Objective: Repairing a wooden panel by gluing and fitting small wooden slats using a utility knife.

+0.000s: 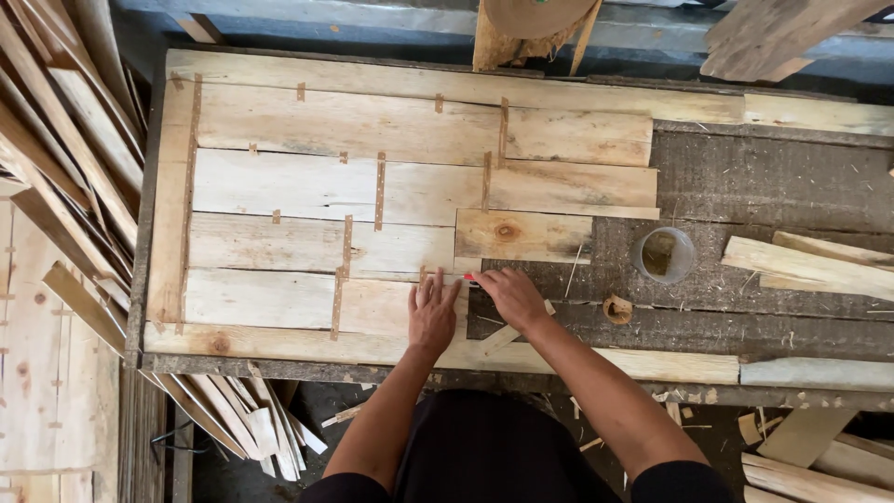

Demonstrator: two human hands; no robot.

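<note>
A panel of pale wooden boards (326, 186) lies flat on a dark workbench (745, 177), its pieces joined by strips of small metal fasteners. My left hand (433, 312) rests flat, fingers spread, on the right end of the lowest short board (279, 298). My right hand (510, 295) sits just beside it at that board's end, fingers curled around a small red-tipped object (470, 277) that is mostly hidden. A board with a dark knot (521, 235) lies directly above the hands.
A small round cup (664, 254) stands on the bench to the right, with a small round wooden piece (616, 309) near it. Loose wood strips (810, 265) lie at the right edge. Stacks of slats (65, 168) lean on the left; offcuts (242, 419) sit below the bench.
</note>
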